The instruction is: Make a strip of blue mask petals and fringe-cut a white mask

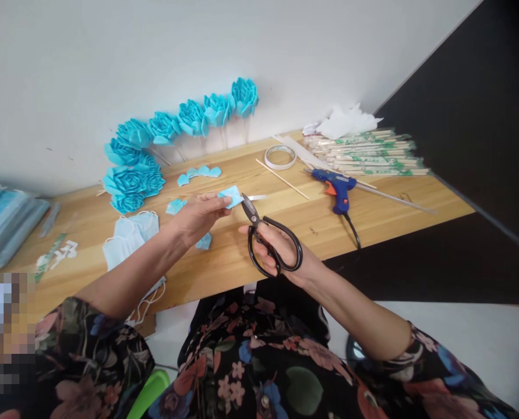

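Observation:
My left hand [202,215] pinches a small light-blue piece of fabric [230,196] between thumb and fingers, over the table. In my right hand [279,247] is a pair of scissors [253,218] with black loop handles. Their blades point up and left, with the tip at the right edge of the fabric. Cut blue petal pieces [199,172] lie behind my left hand, and another blue piece [204,241] lies below it. Light-blue face masks [132,233] with white ear loops rest on the table left of my left forearm.
Blue fabric flowers on sticks [192,117] lean against the wall. A blue glue gun [338,187], a tape roll [280,156], a loose stick [282,178] and wrapped chopsticks [368,152] lie to the right. Packed masks [6,218] sit at the far left.

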The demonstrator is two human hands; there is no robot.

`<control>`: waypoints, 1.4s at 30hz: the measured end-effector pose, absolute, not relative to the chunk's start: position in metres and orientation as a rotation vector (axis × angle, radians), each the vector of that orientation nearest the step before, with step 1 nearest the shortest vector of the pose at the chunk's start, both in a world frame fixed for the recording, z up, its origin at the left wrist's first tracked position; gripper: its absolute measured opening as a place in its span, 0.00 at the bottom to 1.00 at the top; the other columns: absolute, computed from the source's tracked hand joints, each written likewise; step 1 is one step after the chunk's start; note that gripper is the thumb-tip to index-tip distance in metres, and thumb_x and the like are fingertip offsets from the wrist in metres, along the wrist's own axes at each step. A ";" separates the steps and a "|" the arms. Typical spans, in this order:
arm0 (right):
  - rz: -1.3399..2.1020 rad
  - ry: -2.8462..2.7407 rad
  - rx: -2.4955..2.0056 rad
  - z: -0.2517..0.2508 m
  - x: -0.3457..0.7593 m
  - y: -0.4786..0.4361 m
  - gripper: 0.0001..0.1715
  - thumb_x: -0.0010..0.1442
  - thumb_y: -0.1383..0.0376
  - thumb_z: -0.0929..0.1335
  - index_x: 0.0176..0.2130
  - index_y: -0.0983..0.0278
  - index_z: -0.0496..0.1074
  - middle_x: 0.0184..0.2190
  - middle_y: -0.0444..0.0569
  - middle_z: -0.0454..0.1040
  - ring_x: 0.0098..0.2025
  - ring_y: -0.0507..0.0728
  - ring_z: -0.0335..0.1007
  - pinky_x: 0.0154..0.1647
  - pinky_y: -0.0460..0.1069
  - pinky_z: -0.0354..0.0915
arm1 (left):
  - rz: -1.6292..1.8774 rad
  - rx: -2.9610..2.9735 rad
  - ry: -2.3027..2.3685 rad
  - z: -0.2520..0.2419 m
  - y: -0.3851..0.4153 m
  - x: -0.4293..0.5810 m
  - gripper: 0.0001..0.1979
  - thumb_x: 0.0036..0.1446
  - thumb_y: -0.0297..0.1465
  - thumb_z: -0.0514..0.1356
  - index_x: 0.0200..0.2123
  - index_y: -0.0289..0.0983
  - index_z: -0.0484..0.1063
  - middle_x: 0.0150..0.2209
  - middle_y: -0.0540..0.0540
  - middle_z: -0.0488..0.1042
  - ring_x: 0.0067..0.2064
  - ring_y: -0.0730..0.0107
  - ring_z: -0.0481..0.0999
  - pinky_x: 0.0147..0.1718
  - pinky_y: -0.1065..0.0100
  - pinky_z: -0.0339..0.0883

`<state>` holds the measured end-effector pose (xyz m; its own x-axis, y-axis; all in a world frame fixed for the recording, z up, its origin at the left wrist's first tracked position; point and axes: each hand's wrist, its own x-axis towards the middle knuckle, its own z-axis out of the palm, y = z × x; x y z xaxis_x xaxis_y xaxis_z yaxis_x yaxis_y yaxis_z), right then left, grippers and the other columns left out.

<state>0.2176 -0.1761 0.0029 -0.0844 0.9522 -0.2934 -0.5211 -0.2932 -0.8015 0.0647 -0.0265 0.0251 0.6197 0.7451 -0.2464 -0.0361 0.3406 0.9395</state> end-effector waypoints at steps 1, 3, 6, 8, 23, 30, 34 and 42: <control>1.630 -0.632 -1.006 0.004 0.218 -0.177 0.31 0.61 0.45 0.70 0.50 0.67 0.76 0.21 0.36 0.61 0.16 0.44 0.51 0.13 0.41 0.52 | 0.593 1.110 0.762 0.024 -0.027 0.065 0.09 0.43 0.33 0.75 0.26 0.36 0.80 0.29 0.48 0.77 0.32 0.74 0.72 0.37 0.68 0.67; 1.597 -0.676 -1.059 0.007 0.219 -0.177 0.31 0.60 0.44 0.70 0.49 0.67 0.76 0.20 0.35 0.59 0.16 0.44 0.50 0.13 0.42 0.51 | 0.634 1.084 0.768 0.022 -0.029 0.065 0.10 0.41 0.33 0.76 0.24 0.36 0.79 0.28 0.49 0.76 0.32 0.74 0.71 0.36 0.69 0.66; 1.531 -0.811 -1.207 0.015 0.225 -0.173 0.31 0.57 0.43 0.71 0.43 0.67 0.77 0.20 0.36 0.61 0.15 0.44 0.51 0.13 0.42 0.50 | 0.690 1.073 0.774 0.020 -0.029 0.064 0.10 0.41 0.33 0.75 0.24 0.36 0.79 0.28 0.48 0.76 0.33 0.73 0.71 0.35 0.69 0.67; 1.464 -0.898 -1.317 0.018 0.233 -0.168 0.30 0.55 0.43 0.72 0.38 0.67 0.77 0.19 0.37 0.61 0.15 0.44 0.52 0.13 0.43 0.48 | 0.720 1.091 0.763 0.018 -0.028 0.062 0.10 0.43 0.33 0.74 0.25 0.36 0.79 0.29 0.48 0.76 0.33 0.73 0.71 0.36 0.68 0.67; -0.018 -2.259 -1.856 0.005 0.313 -0.147 0.23 0.56 0.66 0.74 0.52 0.60 0.76 0.32 0.51 0.80 0.32 0.59 0.73 0.29 0.50 0.61 | 0.714 1.179 0.743 0.010 -0.038 0.028 0.12 0.41 0.39 0.76 0.25 0.39 0.82 0.29 0.48 0.79 0.35 0.70 0.74 0.42 0.65 0.68; 0.529 -1.830 -1.626 0.033 0.262 -0.147 0.14 0.66 0.61 0.66 0.47 0.62 0.79 0.42 0.51 0.82 0.41 0.58 0.77 0.42 0.53 0.69 | 0.755 1.468 0.625 0.011 -0.051 0.020 0.07 0.52 0.38 0.72 0.29 0.41 0.82 0.36 0.48 0.79 0.39 0.69 0.74 0.42 0.66 0.66; 1.066 -1.382 -1.333 0.028 0.218 -0.140 0.17 0.62 0.54 0.68 0.41 0.64 0.77 0.35 0.48 0.80 0.33 0.53 0.74 0.34 0.50 0.70 | 0.726 1.516 0.572 0.013 -0.054 0.018 0.08 0.54 0.38 0.71 0.29 0.41 0.82 0.37 0.48 0.79 0.40 0.68 0.74 0.44 0.66 0.66; 0.510 -1.313 -1.504 0.017 0.218 -0.127 0.06 0.62 0.63 0.67 0.33 0.62 0.72 0.30 0.45 0.76 0.30 0.52 0.70 0.33 0.49 0.66 | 0.687 1.610 0.796 0.012 -0.046 0.011 0.11 0.54 0.39 0.66 0.27 0.37 0.77 0.44 0.46 0.79 0.45 0.66 0.75 0.43 0.66 0.67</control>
